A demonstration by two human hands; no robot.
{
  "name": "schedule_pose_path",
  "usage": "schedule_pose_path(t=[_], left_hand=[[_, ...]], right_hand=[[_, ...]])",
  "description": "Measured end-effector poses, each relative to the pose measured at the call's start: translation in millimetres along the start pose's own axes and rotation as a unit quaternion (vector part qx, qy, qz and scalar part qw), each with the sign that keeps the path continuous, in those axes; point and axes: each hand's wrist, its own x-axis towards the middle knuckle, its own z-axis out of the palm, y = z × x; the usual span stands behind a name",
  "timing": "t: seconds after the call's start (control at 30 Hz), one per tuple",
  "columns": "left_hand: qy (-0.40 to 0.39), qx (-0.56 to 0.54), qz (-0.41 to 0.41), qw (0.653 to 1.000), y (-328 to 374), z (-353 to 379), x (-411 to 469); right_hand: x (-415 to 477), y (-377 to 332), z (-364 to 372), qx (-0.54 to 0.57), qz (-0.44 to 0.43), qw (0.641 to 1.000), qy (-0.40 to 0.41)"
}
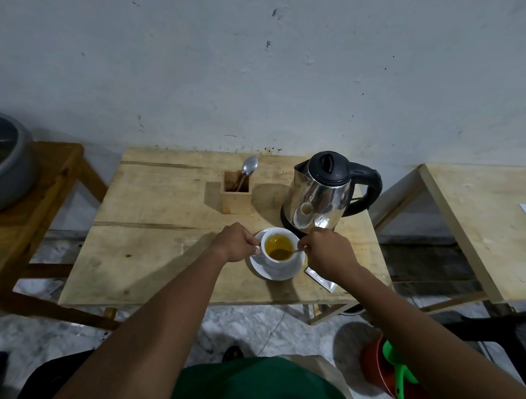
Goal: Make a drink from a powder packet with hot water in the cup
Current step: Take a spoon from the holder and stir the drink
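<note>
A white cup point(276, 261) stands on a white saucer point(271, 274) near the front of the wooden table point(152, 255). It holds a yellow-brown liquid with dark powder at the bottom. My left hand point(238, 243) grips the cup's handle on its left side. My right hand point(327, 250) pinches a small spoon point(295, 251) whose bowl dips into the liquid. A silver powder packet point(323, 280) lies on the table right of the saucer, partly under my right wrist. The steel electric kettle point(324, 192) with a black lid and handle stands just behind the cup.
A wooden holder point(236, 195) with a spoon point(249, 166) upright in it stands left of the kettle. A grey basin point(6, 163) rests on a stool at far left. Another wooden table point(478, 224) is at right. A red bucket point(398, 383) sits on the floor.
</note>
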Motion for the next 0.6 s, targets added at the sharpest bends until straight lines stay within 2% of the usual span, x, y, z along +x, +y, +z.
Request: schedule_pose_path(t=[0.1,0.23,0.47,0.6], left_hand=[[0.002,-0.003,-0.001,1.000,0,1,-1],[0.009,-0.010,-0.004,1.000,-1,1,-2],[0.012,-0.006,-0.007,1.000,0,2,-3],[0.017,-0.006,-0.005,1.000,0,3,-4]], right_hand=[[-5,-1,-6,-0.080,-0.046,0.995,0.026],[-13,-9,-1,-0.125,-0.038,0.991,0.032],[-12,-11,11,-0.026,0.057,0.997,0.034],[-7,-12,17,0.036,0.058,0.998,0.020]])
